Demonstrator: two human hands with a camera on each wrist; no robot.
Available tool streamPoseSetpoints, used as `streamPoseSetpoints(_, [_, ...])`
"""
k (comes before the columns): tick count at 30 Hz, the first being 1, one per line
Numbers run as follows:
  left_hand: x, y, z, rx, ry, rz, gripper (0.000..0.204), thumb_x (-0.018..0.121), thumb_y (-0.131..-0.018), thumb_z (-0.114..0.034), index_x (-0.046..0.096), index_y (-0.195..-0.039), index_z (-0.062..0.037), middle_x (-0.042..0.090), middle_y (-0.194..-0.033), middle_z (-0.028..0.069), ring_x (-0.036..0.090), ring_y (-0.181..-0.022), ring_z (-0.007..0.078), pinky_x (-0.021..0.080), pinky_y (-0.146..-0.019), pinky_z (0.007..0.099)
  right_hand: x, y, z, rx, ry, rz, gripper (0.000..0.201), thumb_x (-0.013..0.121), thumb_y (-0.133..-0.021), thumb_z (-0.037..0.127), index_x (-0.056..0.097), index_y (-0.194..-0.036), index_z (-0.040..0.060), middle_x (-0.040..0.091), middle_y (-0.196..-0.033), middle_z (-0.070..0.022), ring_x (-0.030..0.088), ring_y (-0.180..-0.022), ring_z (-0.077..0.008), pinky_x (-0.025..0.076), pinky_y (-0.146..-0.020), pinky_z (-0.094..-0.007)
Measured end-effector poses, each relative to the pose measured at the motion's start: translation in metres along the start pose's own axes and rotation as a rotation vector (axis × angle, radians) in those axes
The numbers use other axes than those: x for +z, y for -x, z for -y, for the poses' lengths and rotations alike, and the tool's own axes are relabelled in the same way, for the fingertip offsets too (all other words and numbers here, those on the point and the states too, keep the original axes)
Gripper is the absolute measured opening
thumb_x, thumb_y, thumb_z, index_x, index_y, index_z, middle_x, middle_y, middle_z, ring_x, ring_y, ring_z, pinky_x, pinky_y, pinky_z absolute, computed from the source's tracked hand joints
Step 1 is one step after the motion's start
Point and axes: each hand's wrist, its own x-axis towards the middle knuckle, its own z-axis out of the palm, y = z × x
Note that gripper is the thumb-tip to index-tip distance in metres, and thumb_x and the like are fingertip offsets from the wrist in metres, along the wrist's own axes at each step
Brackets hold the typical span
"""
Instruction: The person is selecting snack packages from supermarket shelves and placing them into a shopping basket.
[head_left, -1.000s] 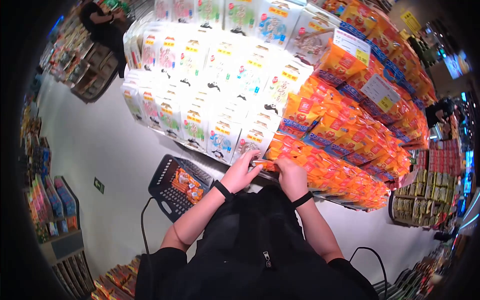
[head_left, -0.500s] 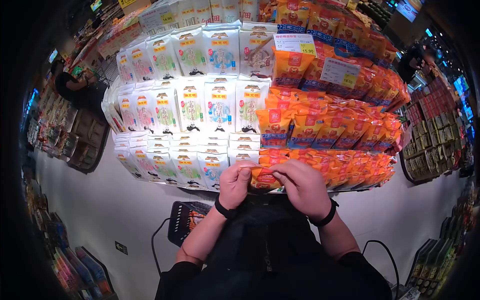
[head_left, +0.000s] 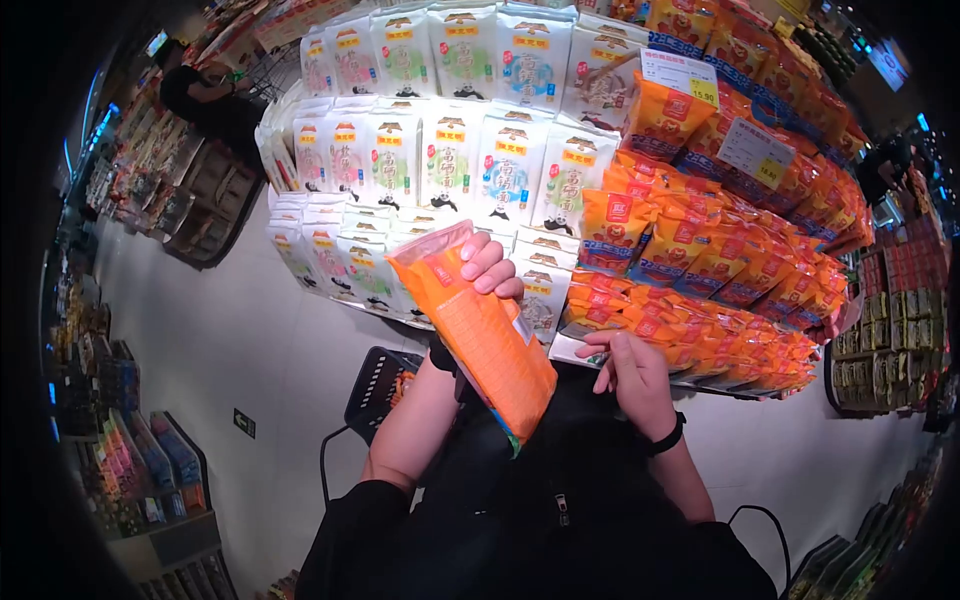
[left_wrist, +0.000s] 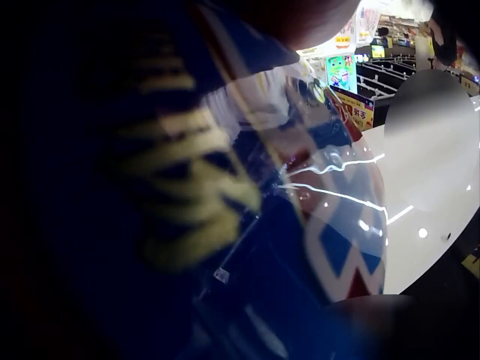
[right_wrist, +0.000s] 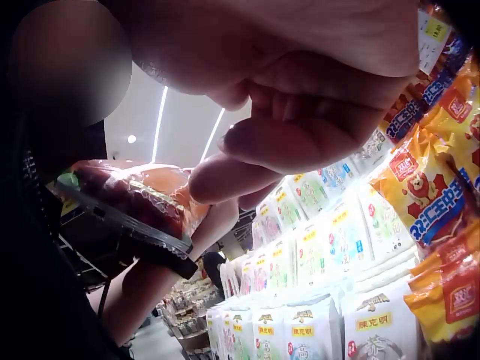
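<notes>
An orange bag [head_left: 490, 345] is held up by the left hand [head_left: 490, 268], whose fingers curl over its upper edge, in front of the body. Blue packaging with yellow lettering [left_wrist: 187, 187] fills much of the left wrist view, close and blurred. Beside the bag, not touching it, the right hand [head_left: 640, 385] hangs near the shelf front with loosely bent fingers and holds nothing. In the right wrist view that hand [right_wrist: 300, 97] shows large at the top, and the bag [right_wrist: 142, 199] lies lower left of it.
White packets [head_left: 450, 155] stand in tiers ahead, with orange bags [head_left: 700, 250] stacked to their right under price cards [head_left: 755, 150]. A dark basket [head_left: 372, 388] with orange packs sits at lower left on the pale floor [head_left: 290, 400]. Another person [head_left: 205, 100] stands at upper left.
The left hand has raised and turned the orange bag, which now shows its full length. The right hand has let go of it and moved apart to the right. The view has shifted.
</notes>
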Motion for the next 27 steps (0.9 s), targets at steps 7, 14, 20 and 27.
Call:
streamPoseSetpoints(7, [0.026, 0.012, 0.017, 0.062, -0.876, -0.467, 0.047, 0.044, -0.125, -0.049, 0.062, -0.107, -0.0094, 0.066, -0.089, 0.0012, 0.067, -0.082, 0.0171, 0.059, -0.079, 0.0355, 0.003, 0.007, 0.004, -0.065, 0.1, 0.008, 0.035, 0.062, -0.119, 0.023, 0.07, -0.143, -0.001, 0.081, -0.12, -0.0088, 0.07, -0.074, -0.0108, 0.056, -0.07, -0.0262])
streamPoseSetpoints(14, [-0.062, 0.037, 0.058, -0.095, -1.378, -0.454, 0.05, 0.051, -0.125, -0.042, 0.073, -0.124, 0.0023, 0.078, -0.115, 0.0036, 0.069, -0.104, 0.008, 0.056, -0.096, 0.028, -0.007, 0.003, -0.005, -0.169, 0.205, -0.137, 0.046, 0.08, -0.109, 0.017, 0.064, -0.149, 0.0026, 0.077, -0.109, -0.0075, 0.071, -0.073, -0.0089, 0.057, -0.071, -0.0252])
streamPoseSetpoints(20, [-0.105, 0.048, 0.074, -0.139, -1.4, -0.542, 0.05, 0.051, -0.125, -0.041, 0.075, -0.127, 0.0033, 0.079, -0.118, 0.0047, 0.07, -0.107, 0.0088, 0.057, -0.097, 0.0292, -0.031, -0.038, -0.064, -0.083, 0.224, -0.223, 0.016, 0.073, -0.113, 0.013, 0.074, -0.117, -0.0024, 0.076, -0.092, -0.008, 0.077, -0.078, -0.0127, 0.059, -0.071, -0.0285])
streamPoseSetpoints(27, [-0.156, 0.072, 0.077, -0.265, -1.2, -0.635, 0.046, 0.052, -0.125, -0.035, 0.073, -0.139, 0.0032, 0.078, -0.13, 0.0071, 0.07, -0.121, 0.0133, 0.054, -0.109, 0.0316, -0.045, -0.055, -0.111, -0.089, 0.513, -0.209, 0.01, 0.07, -0.111, 0.008, 0.072, -0.111, -0.0019, 0.074, -0.093, -0.0174, 0.074, -0.074, -0.0273, 0.057, -0.072, -0.0396])
